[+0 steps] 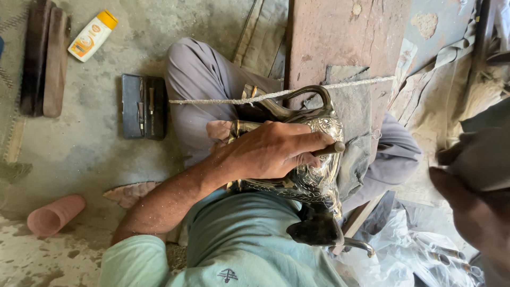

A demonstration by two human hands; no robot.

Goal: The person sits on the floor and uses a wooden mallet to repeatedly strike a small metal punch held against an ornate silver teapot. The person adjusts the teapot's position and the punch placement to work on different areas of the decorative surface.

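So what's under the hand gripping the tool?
Under the left hand lies an engraved silver vessel, resting in the person's lap. The tool tip shows; the hand covers its handle.

Dusty concrete floor (90,149), worn wooden plank (345,37), daylight from above.

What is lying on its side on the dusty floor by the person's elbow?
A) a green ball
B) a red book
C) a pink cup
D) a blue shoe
C: a pink cup lies tipped over on the floor, its open mouth showing, down beside the bent arm of the left hand.
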